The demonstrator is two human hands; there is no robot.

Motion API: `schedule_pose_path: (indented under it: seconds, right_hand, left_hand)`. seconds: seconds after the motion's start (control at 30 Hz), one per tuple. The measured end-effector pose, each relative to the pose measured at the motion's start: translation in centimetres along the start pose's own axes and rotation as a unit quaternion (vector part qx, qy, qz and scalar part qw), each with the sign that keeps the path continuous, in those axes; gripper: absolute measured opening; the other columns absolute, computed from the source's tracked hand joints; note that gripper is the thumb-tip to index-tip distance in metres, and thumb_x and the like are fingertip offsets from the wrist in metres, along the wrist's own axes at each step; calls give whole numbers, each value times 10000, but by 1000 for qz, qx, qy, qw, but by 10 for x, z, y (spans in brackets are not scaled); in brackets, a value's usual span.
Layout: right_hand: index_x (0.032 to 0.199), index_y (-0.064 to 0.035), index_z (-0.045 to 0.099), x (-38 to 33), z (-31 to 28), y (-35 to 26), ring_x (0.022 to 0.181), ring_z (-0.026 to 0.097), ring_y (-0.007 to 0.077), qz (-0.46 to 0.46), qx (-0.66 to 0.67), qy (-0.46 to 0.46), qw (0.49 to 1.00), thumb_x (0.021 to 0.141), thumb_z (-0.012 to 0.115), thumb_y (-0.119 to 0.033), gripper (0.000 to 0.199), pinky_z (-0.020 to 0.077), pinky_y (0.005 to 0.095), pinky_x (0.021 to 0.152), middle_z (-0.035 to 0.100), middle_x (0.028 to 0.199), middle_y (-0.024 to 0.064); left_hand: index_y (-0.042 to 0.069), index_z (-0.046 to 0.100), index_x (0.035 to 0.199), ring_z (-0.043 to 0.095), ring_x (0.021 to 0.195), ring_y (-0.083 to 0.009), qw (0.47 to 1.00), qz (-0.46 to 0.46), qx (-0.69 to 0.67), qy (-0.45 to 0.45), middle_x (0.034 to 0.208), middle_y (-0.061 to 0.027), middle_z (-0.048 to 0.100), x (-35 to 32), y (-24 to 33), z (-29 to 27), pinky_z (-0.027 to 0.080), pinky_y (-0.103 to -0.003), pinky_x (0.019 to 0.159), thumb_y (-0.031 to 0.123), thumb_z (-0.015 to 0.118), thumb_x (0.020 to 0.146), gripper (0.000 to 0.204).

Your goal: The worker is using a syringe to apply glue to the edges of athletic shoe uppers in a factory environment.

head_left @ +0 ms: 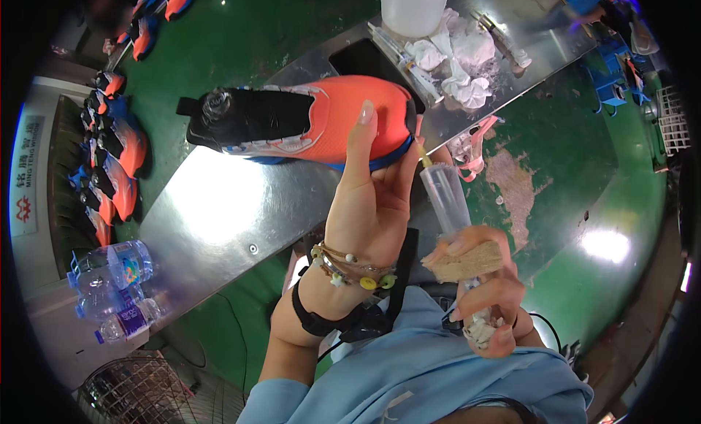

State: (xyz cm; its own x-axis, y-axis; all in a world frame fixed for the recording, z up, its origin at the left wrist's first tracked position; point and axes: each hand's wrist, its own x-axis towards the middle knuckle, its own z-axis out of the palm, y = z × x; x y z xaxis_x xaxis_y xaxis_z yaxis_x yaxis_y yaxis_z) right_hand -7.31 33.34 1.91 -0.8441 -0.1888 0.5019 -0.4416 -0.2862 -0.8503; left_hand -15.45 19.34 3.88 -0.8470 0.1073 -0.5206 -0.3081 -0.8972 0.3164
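An orange and black sports shoe (332, 106) with a blue sole edge lies sideways above the metal table, its toe to the right. My left hand (372, 201) grips it near the toe, thumb across the orange upper and fingers beneath. In my right hand (491, 281) is a clear plastic syringe (447, 197) with a yellow tip. That tip points at the sole edge by the toe; whether it touches I cannot tell. A rough tan wrap (464, 262) surrounds the syringe where my fingers close on it.
On the metal table (219, 241) are a white tub (415, 11), crumpled tissues (464, 55), a dark phone (361, 62) and another syringe (412, 66). Plastic bottles (109, 278) stand at the left end. Several orange shoes (120, 161) sit at far left. A wire basket (139, 387) is lower left.
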Motion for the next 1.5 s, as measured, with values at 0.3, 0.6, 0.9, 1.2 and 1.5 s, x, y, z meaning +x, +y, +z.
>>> schedule_pose_path:
  seconds: [0.3,0.6,0.9,1.2,1.5]
  right_hand:
    - [710,-77,534,15,-54,-20,925,491,341,-42,-215,179,959,840,390,-547,509,422,450,761,492,952,230]
    - [691,-40,535,42,-104,22,916,484,312,-65,-205,232,949,832,437,-387,388,393,392,765,492,987,234]
    - [707,-25,573,79,-143,75,952,495,293,-53,-109,146,982,832,475,-293,311,391,396,807,524,1031,200]
    - [769,0,585,73,-134,69,1002,478,332,24,-72,161,984,832,407,-219,289,362,433,875,493,1080,233]
    - [676,-22,541,99,-136,55,840,497,316,-12,-129,191,973,860,433,-246,309,402,428,759,537,927,213]
  left_hand:
    - [107,552,1079,623,768,-181,981,129,129,72,1153,-126,543,73,158,-79,517,-189,593,364,630,791,394]
    - [-60,460,1099,554,1020,-235,922,362,67,122,1095,-159,557,121,315,-167,481,-284,885,204,531,843,375]
    - [-132,357,1189,524,1080,-225,952,178,243,59,1190,-174,507,262,253,-41,489,-271,868,232,499,873,502]
    - [-50,494,1100,575,960,-222,725,163,601,-294,1055,-163,578,468,132,12,486,-288,799,240,484,885,361]
    - [-50,497,1096,578,953,-224,770,122,566,-268,1053,-165,579,498,80,-18,488,-298,797,248,480,887,364]
